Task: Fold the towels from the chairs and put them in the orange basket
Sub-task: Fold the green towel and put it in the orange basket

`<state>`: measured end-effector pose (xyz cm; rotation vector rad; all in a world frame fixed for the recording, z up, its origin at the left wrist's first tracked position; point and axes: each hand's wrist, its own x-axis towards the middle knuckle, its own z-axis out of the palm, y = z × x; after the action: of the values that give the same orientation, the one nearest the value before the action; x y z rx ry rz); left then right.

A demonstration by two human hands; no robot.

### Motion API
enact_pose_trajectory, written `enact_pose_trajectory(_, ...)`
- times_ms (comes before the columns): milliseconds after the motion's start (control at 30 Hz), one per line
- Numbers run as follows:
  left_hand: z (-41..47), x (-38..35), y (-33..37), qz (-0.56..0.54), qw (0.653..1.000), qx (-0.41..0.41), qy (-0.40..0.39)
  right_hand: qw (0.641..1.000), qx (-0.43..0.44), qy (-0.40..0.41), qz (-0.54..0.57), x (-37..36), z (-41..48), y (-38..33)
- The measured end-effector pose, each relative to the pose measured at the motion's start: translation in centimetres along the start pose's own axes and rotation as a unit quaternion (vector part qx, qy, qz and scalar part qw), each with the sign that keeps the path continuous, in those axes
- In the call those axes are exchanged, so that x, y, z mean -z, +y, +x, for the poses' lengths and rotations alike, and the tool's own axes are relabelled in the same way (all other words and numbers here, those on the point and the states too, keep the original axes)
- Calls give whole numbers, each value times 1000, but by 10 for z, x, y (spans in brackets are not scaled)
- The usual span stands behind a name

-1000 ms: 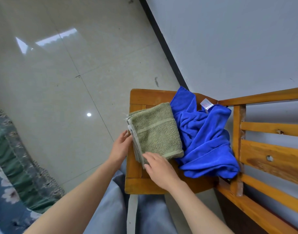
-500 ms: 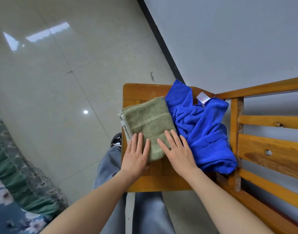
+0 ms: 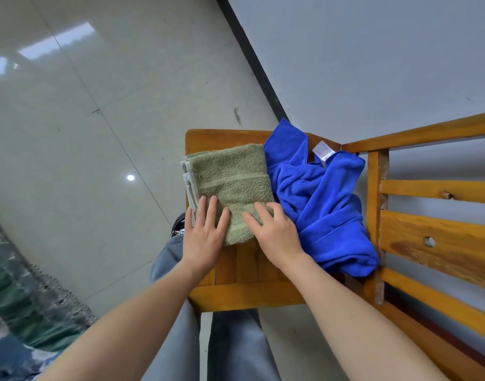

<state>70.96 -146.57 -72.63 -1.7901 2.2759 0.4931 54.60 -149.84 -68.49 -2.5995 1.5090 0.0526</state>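
Green towel (image 3: pixel 230 185): folded into a compact rectangle, it lies flat on the left part of the chair seat (image 3: pixel 246 295). Its stacked layers show along the left side, and its right edge touches the blue towel (image 3: pixel 323 204).

Left hand (image 3: pixel 205 237): palm down on the near left corner of the green towel. The fingers (image 3: pixel 211 213) are straight and slightly spread, pressing the cloth and pinching nothing.

Right hand (image 3: pixel 277 235): palm down on the near right corner. The fingers (image 3: pixel 252 220) are loosely spread with the tips a little bent, resting on the pile and holding nothing.

Blue towel: a crumpled, unfolded heap with its white label up, on the right of the seat against the chair back (image 3: pixel 433 243).

Change: a second ago we see the left hand at the towel's left edge and the right hand at its near corner, squaring the layers. Half a second ago both palms lie flat on top. Now they stay there, the right one drawn in slightly.

Meaning for the task: we judge the fold of the green towel complete and now being smoothed. The carry has not begun (the orange basket is nowhere in view), and the blue towel is yet to be folded.

Next move: we expect both hands to slide under the stack so the layers stay together when it is lifted.
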Motion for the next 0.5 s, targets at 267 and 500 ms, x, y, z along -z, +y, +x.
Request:
enact_pose_trajectory(267, 0, 38, -28, -57, 991, -97, 76, 999, -29, 1, 13, 34, -2, -11)
enact_pose_trajectory(500, -3, 129, -34, -102, 977, -109, 152, 999, -16, 31, 0, 116, 18, -11)
